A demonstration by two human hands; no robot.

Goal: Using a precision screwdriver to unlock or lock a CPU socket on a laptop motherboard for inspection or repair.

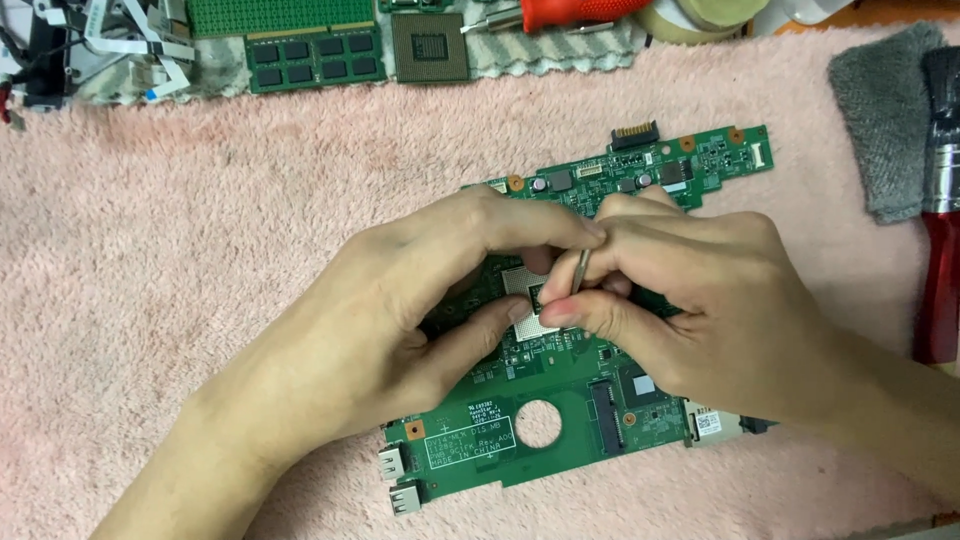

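Note:
A green laptop motherboard (560,440) lies on a pink fluffy towel (200,250). My left hand (400,320) rests on the board's middle, its thumb and forefinger pinched around a small square chip socket (528,300). My right hand (690,300) holds a thin metal tool (580,270) between thumb and fingers, the tip pointing down at that socket. Both hands cover the board's centre, so the tool's tip is partly hidden.
Along the top edge lie memory modules (315,60), a square processor chip (430,47), ribbon cables (130,45) and a red-handled screwdriver (560,12). A grey cloth (885,110) and a red-handled brush (940,200) sit at the right.

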